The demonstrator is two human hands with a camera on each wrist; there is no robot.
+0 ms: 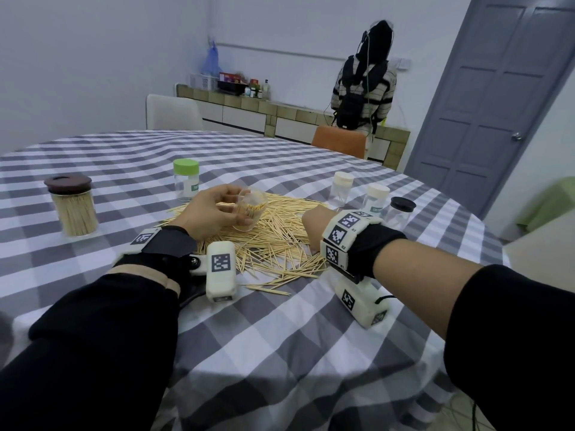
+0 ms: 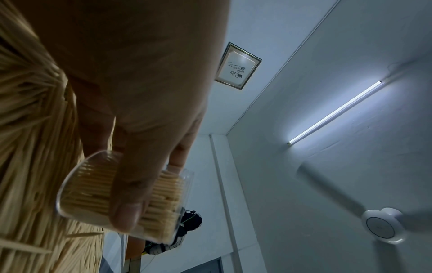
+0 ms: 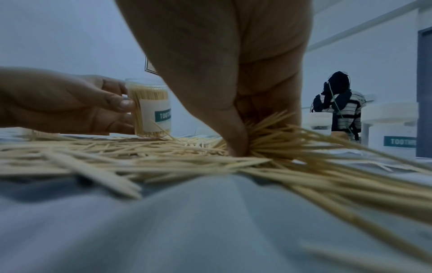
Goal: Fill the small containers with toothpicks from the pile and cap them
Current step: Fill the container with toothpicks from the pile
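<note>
Left hand point(image 1: 214, 213) at frame centre, fingers curled round an uncapped container point(image 1: 249, 209), mouth open and tilted for loading, already well stocked. Right hand point(image 3: 233, 103) pinching a bunch of toothpicks point(image 3: 268, 134) from the pile point(image 1: 273, 241), lower centre, presumably for that mouth.

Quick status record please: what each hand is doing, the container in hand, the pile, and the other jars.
left hand: grips clear uncapped toothpick container, partly filled, over the pile
right hand: pinches toothpicks from loose wooden toothpick pile
filled: brown-lidded jar
capped, empty-looking: green-lidded jar, two cream-lidded jars, black-lidded jar
</note>
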